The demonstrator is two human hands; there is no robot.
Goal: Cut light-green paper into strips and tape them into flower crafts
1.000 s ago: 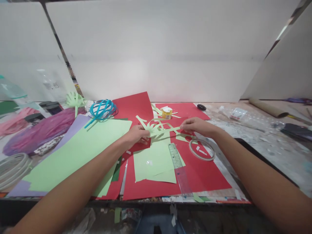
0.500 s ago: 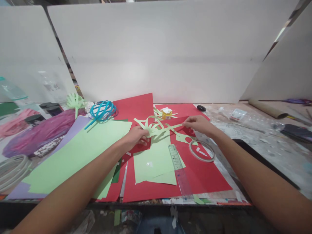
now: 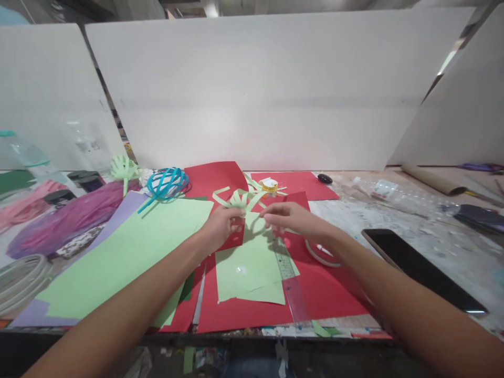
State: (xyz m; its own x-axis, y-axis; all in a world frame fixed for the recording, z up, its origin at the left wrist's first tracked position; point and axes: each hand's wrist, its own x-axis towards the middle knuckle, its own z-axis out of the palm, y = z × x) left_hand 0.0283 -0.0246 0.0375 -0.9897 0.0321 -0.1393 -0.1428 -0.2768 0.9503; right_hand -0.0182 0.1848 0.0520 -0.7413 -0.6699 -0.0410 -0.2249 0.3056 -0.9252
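Note:
My left hand (image 3: 225, 224) pinches the base of a light green paper piece with curling strips (image 3: 241, 199), held above the red sheets at the centre. Just right of it, my right hand (image 3: 284, 216) has its thumb and fingers close together near the strips; anything between them is too small to make out. Beneath the hands lie light green sheets (image 3: 250, 273) with a clear ruler (image 3: 289, 275) across their right side. A white ring (image 3: 319, 256) is partly hidden by my right forearm.
Large green sheets (image 3: 129, 252) and a blue strip ball (image 3: 168, 184) lie left. A yellow tape roll (image 3: 269, 186) sits behind the hands. Right are a black phone (image 3: 421, 268), plastic bottle (image 3: 397, 193) and cardboard tube (image 3: 433, 180). White panels (image 3: 244, 89) stand behind.
My right hand has moved left from the outstretched end of a green strip to close beside my left hand. More of the phone shows. My left hand still holds the paper piece.

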